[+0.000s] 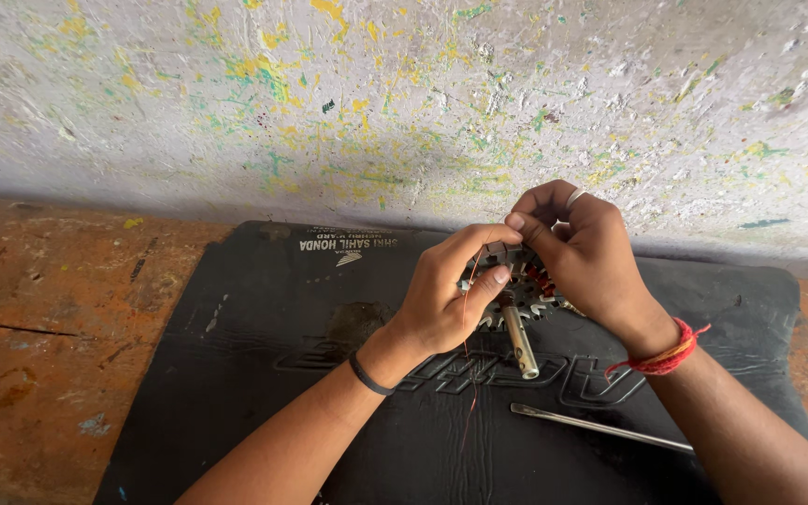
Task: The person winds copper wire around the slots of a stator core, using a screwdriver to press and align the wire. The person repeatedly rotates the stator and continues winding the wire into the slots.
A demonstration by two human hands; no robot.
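Both forearms reach in from the lower edge over a black mat (264, 374). Left hand (446, 295) curls around a toothed metal stator (514, 281), thumb and forefinger pinching its upper edge. Right hand (586, 257) closes over the stator's far side, fingers bunched at the top. From the stator's centre a metal shaft (521, 341) points toward the camera. Thin copper wire (468, 374) trails down from it. On the mat, near the right forearm, lies a slim metal rod (600, 427).

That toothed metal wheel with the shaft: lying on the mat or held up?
Held up. Both hands, left hand and right hand, grip the toothed core above the black mat.
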